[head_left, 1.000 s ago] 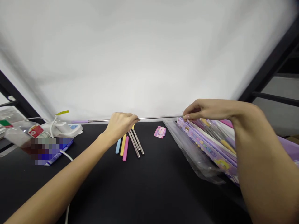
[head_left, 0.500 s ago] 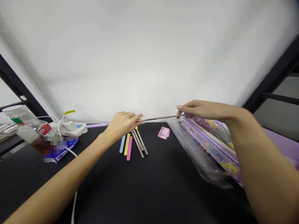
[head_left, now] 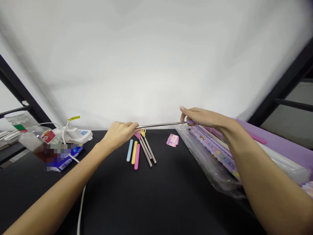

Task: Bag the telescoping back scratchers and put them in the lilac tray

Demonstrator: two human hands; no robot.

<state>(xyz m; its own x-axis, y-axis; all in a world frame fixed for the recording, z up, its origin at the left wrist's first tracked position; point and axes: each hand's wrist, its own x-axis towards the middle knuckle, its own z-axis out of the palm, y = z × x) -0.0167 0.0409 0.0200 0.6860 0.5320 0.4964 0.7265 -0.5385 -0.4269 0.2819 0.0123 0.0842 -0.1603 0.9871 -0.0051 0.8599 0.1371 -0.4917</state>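
Note:
My left hand (head_left: 118,135) is shut around one end of a thin steel rod (head_left: 158,124), which runs across to my right hand (head_left: 204,118). That hand pinches the rod's other end near a small lilac piece (head_left: 190,122). Below the rod lie two steel back scratchers (head_left: 146,148) with small pink and yellow hand-shaped tips. Beside them are a blue stick (head_left: 129,150), a yellow stick (head_left: 134,152) and a pink stick (head_left: 137,157). My left fingers are close to the scratcher tips.
Small pink cards (head_left: 172,140) lie on the black table (head_left: 49,199). A clear plastic bag (head_left: 207,160) and a purple printed package (head_left: 210,143) are at right. A power strip (head_left: 73,133), clear jar (head_left: 26,138), blurred blue packet (head_left: 66,160) and white cable (head_left: 81,209) are at left.
Both hands have moved left with the rod. The lilac end showing left of my left hand is gone from view. The purple package has shifted, and a wider purple surface shows at right.

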